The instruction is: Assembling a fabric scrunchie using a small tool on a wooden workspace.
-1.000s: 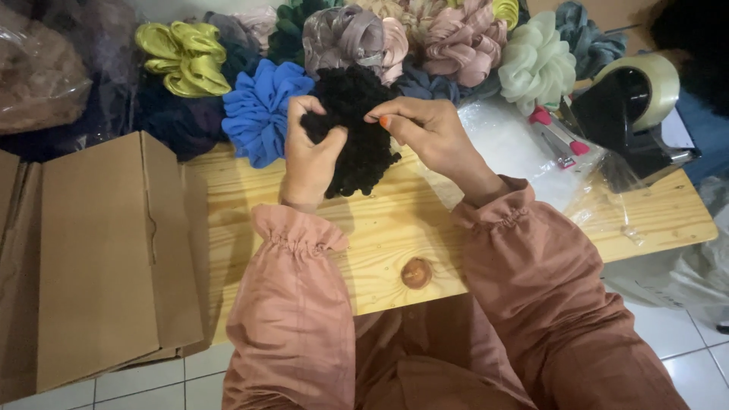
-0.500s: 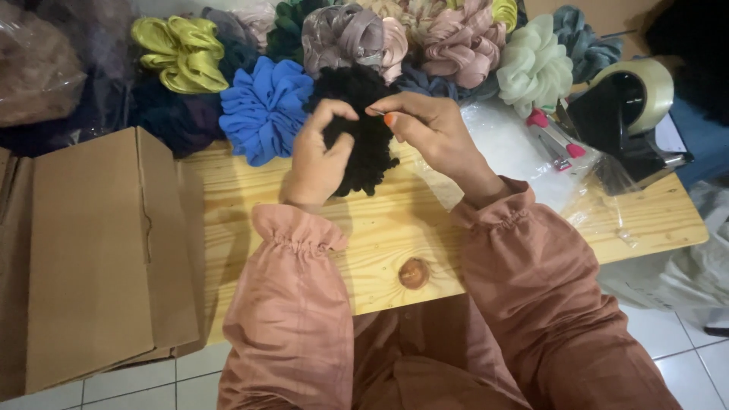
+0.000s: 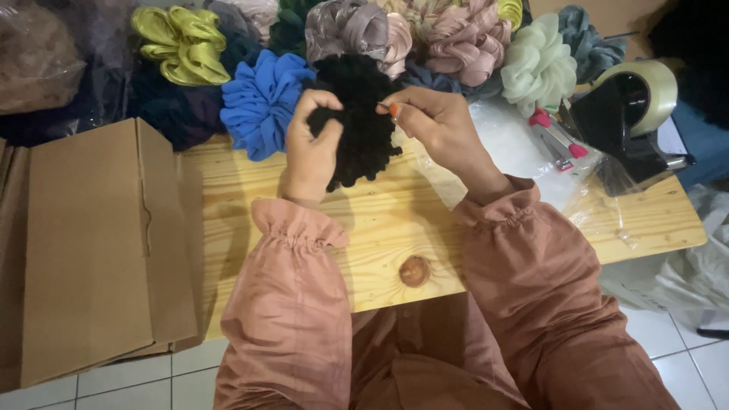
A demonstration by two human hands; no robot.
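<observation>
We see both hands raised just over the pale pine tabletop, holding a fluffy black fabric scrunchie between them. The left hand is clamped on the scrunchie's left edge, thumb in front and fingers curled round behind. The right hand pinches its upper right edge between thumb and forefinger, the other fingers loosely folded. The scrunchie hangs clear of the wood, in front of a heap of ruffled scrunchies along the far edge of the table: a royal-blue one just beside the left hand, a yellow-green satin one further left, a dusty-pink one and a pale mint one behind the right hand. We judge the step to be shaping or checking the black scrunchie; working round its ruffles would call for a steady left grip while the right fingers shift along the rim
</observation>
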